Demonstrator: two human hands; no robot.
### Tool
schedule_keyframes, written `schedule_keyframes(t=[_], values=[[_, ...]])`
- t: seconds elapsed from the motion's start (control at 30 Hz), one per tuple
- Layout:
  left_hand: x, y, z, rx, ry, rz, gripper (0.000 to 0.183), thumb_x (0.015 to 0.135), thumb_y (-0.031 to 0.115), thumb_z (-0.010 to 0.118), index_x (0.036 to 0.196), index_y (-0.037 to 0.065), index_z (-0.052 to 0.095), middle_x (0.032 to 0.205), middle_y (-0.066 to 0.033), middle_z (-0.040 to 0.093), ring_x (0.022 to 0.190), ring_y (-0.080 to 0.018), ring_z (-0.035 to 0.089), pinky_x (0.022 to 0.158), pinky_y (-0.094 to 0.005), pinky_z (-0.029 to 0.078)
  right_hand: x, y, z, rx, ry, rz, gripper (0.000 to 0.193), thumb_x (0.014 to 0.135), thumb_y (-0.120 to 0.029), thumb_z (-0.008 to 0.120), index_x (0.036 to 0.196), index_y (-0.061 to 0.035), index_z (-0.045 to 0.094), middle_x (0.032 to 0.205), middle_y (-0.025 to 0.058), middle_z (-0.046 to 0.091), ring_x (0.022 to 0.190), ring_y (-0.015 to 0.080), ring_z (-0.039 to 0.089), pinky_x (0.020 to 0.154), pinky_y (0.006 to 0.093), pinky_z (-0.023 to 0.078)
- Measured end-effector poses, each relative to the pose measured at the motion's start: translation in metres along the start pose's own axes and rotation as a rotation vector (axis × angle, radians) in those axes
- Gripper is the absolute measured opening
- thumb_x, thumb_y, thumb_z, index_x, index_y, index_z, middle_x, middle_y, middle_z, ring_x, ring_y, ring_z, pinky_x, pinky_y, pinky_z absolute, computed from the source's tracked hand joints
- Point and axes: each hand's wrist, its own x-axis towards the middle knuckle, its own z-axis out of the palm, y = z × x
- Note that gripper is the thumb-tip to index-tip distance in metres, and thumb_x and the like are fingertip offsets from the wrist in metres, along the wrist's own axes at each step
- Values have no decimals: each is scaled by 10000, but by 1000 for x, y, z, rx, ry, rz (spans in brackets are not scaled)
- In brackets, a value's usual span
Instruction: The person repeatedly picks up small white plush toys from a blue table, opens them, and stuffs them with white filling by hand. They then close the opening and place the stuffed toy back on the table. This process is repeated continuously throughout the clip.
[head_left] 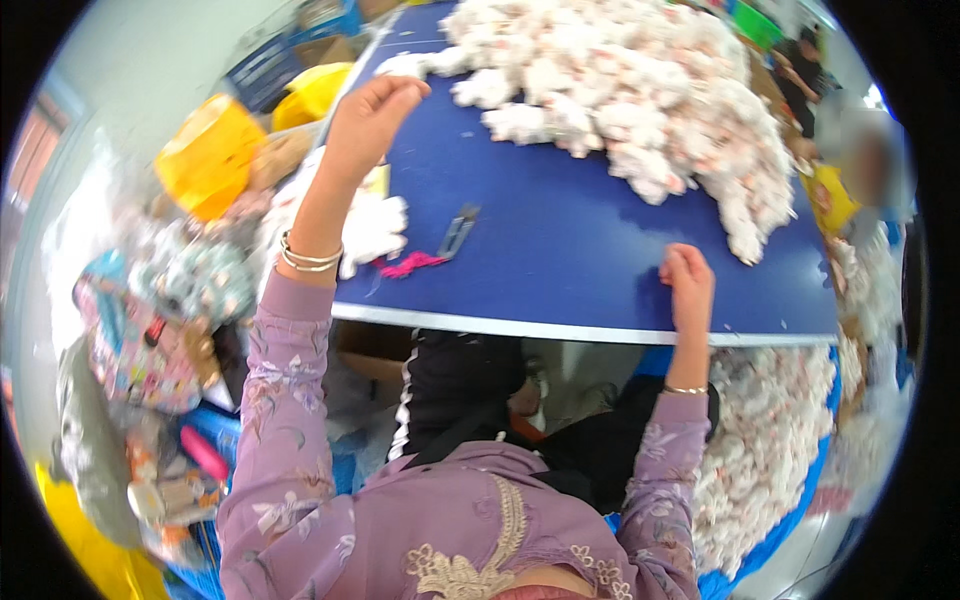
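Observation:
My left hand (372,118) is raised over the far left edge of the blue table (560,240), thumb and fingers pinched together. Just beyond its fingertips lies a white fluffy piece (425,63) at the border of the big heap of white plush pieces (630,80). Over the table's near right part my right hand (688,275) is curled closed, below the heap's near tip. Whether either hand has something small in it cannot be made out. Between the hands, nearer the left, lie small thread snips (458,232) with a bright pink strip (412,263) attached.
More white pieces (376,228) lie by my left forearm. A big blue-rimmed container of white plush pieces (765,440) stands at my right. Yellow bags (210,150), a patterned bag (135,340) and bundles crowd the left. A person (800,80) is at the far right.

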Motion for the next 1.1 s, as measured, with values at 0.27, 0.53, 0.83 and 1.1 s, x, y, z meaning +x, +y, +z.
schedule_keyframes(t=[0.27, 0.53, 0.83, 1.1], values=[[66, -54, 195, 452, -88, 208, 616, 761, 430, 704, 1264, 93, 593, 1224, -213, 610, 1138, -330, 581, 997, -421, 432, 0, 5, 3, 182, -46, -22, 107, 930, -103, 603, 947, -6, 643, 750, -15, 588, 659, 51, 536, 602, 198, 433], [54, -60, 222, 542, -488, -5, 395, 795, 325, 671, 1147, 158, 606, 1035, -135, 697, 984, -326, 653, 837, -425, 494, -3, 1, 3, 105, -59, 7, 127, 923, -133, 613, 934, -11, 643, 731, -21, 586, 667, 54, 541, 603, 204, 432], [-36, 18, 253, -739, -519, -372, 309, 974, 288, 539, 1043, -6, 608, 807, -65, 671, 687, -112, 615, 597, -236, 453, -9, -20, 18, 402, -148, 37, 260, 904, -170, 650, 1092, -1, 586, 912, 39, 646, 711, 87, 571, 638, 234, 465], [-58, 14, 270, -576, -699, -309, 263, 921, 276, 625, 1010, 29, 636, 815, -4, 636, 658, -61, 541, 550, -218, 421, -6, -16, 22, 461, 78, -102, 371, 877, -77, 619, 1230, 17, 555, 1021, 46, 650, 851, 109, 609, 739, 260, 509]])
